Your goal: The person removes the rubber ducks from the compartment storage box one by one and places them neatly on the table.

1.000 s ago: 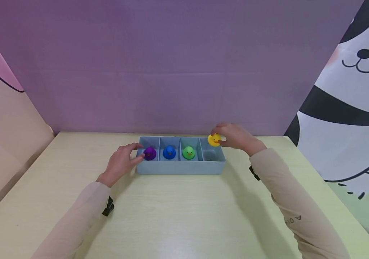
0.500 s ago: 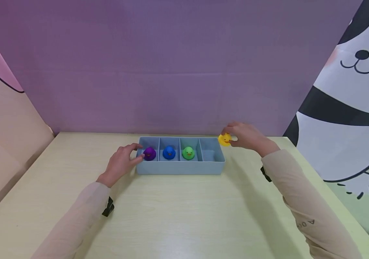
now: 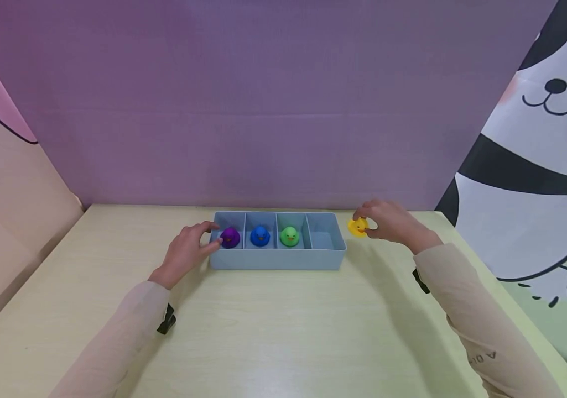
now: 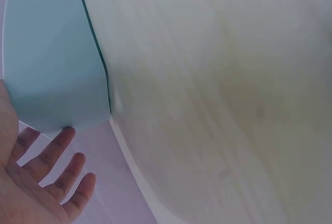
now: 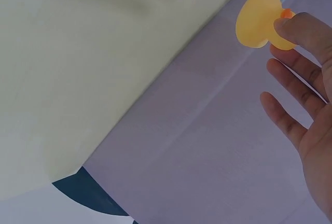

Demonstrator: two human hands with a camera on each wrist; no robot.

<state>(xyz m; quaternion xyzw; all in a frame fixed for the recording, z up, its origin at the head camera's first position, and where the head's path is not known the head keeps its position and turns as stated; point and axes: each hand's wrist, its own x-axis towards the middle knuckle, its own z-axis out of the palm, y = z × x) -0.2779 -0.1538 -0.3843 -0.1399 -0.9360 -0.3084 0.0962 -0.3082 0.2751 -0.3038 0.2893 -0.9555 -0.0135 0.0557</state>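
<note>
A: Yellow duck (image 3: 358,226) pinched in right hand (image 3: 393,224), just right of tray (image 3: 278,260), off the desk (image 3: 283,331) or barely above it, can't tell which

B: Grip?

A: Thumb and forefinger on the duck's head end, other fingers (image 5: 290,115) spread loose. Wrist view shows the flat base facing out, so it's a light hold

B: Risk?

A: I'd say the duck slips or tips, since only two fingertips hold it. Near the desk's back right part too, so a roll could send it toward the wall

B: Left hand (image 3: 186,251)?

A: Flat-ish, fingers straight, tips on the tray's left end next to purple duck (image 3: 230,236). Holds nothing. If it pushes, tray could slide

B: Others?

A: Blue duck (image 3: 260,235) and green duck (image 3: 290,235) each in own slot, rightmost slot bare. Both forearms stretched forward, right wrist bent inward
</note>
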